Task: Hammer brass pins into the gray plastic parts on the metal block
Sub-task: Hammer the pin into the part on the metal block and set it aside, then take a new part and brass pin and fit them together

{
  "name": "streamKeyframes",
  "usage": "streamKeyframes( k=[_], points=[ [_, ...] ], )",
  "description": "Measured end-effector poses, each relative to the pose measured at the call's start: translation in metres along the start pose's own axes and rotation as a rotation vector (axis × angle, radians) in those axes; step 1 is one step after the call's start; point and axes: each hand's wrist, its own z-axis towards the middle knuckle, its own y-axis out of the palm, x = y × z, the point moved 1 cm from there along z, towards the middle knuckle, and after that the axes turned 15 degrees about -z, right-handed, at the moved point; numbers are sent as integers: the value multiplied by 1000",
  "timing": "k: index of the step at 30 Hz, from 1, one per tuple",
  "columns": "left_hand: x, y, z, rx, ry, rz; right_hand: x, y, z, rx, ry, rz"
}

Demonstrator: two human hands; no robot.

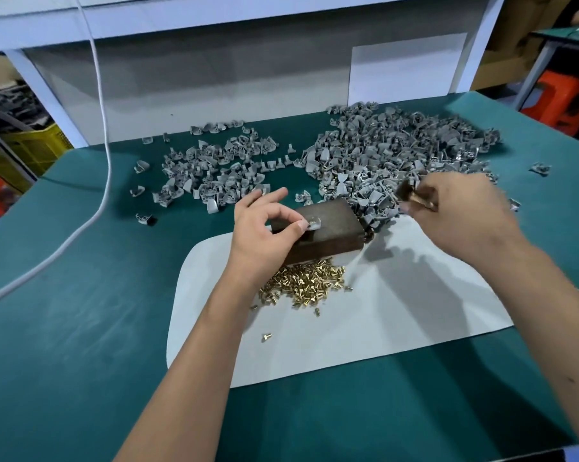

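Head view of a green worktop (65, 328), described from the near edge outward, with the metal block (328, 230) as the reference point. Nearest the viewer, a white sheet (381, 328) lies flat on the worktop; the block stands on its far edge. One stray brass pin (267, 336) lies alone on the sheet, well in front of the block. A heap of brass pins (304, 285) sits just in front of the block, touching its near face.

The left hand (265, 231) rests against the left side of the block, its thumb and forefinger pinching a gray plastic part (312, 224) that sits on the block's top surface; a small brass glint shows at that part. The other fingers are extended beyond the block's left edge.

The right hand (461, 208) is raised above and to the right of the block, fingers curled around a small hammer (414, 195), whose dark head and brass-coloured neck are blurred; the grip cannot be made out in finer detail.

Behind and to the right of the block, a large pile of gray parts (408, 155) reaches down to touch the block's right rear corner. Behind and to the left, apart from the block, lies a smaller pile (215, 168). A white cable (106, 128) hangs down far to the left of the block and trails across the worktop. A white panel (404, 68) stands behind the piles.
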Motion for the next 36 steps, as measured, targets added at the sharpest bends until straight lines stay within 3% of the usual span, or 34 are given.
streamKeyframes(
  k=[5, 8, 10, 13, 16, 18, 22, 27, 31, 36],
  points=[
    [-2, 3, 0, -29, -13, -55, -1, 11, -12, -169, 37, -26],
    [-1, 6, -2, -47, -18, -52, -12, 7, -9, -54, -7, -16],
    [-2, 7, -2, -50, -26, -60, -32, -1, -8, 47, -140, 45],
    [-4, 6, -1, -60, -12, -86, -70, -5, -14, -44, -452, 145],
    [-5, 5, 0, -76, 16, -104, -87, 0, -14, -66, -589, 147],
    [-5, 4, 1, -31, 73, -101, -85, 1, -6, -56, -574, 162],
    [-18, -9, 11, 222, 189, -124, -67, 1, 23, -96, -386, 88],
    [-36, -23, 22, 451, 134, -439, -54, 3, 62, -139, -235, 115],
    [-45, -30, 28, 583, 27, -648, -84, 15, 98, -97, -265, 140],
    [-49, -27, 30, 607, 2, -566, -137, 47, 151, -162, -387, 11]
  ],
)
